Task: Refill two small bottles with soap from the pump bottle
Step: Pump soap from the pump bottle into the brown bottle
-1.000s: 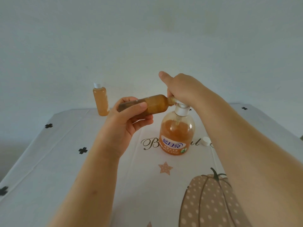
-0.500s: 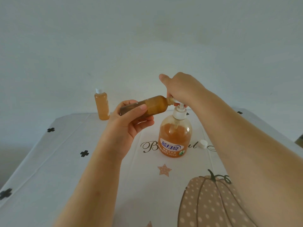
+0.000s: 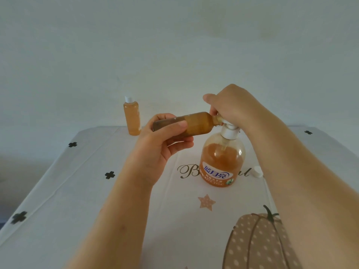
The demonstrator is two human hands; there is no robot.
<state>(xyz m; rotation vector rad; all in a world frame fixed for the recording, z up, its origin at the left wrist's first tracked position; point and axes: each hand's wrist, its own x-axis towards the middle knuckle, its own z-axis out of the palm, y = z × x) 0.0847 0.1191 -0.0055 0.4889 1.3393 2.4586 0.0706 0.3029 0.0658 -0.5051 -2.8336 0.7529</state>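
Note:
A pump bottle (image 3: pixel 221 164) of orange soap stands on the table (image 3: pixel 77 191) at the centre. My left hand (image 3: pixel 163 144) grips a small bottle (image 3: pixel 196 124) that lies nearly level, its open neck at the pump spout. Orange soap fills most of this bottle. My right hand (image 3: pixel 231 105) rests on top of the pump head, fingers curled over it, and hides the nozzle. A second small bottle (image 3: pixel 132 117) stands upright at the table's far edge, capped in white and full of orange soap.
A loose white cap (image 3: pixel 257 171) lies on the cloth just right of the pump bottle, partly behind my right forearm. The white tablecloth has black clovers, a star and a pumpkin print. A plain wall rises right behind the table.
The pump head rose half a second ago and now sits pressed down again under my right hand. The small bottle stays at the spout.

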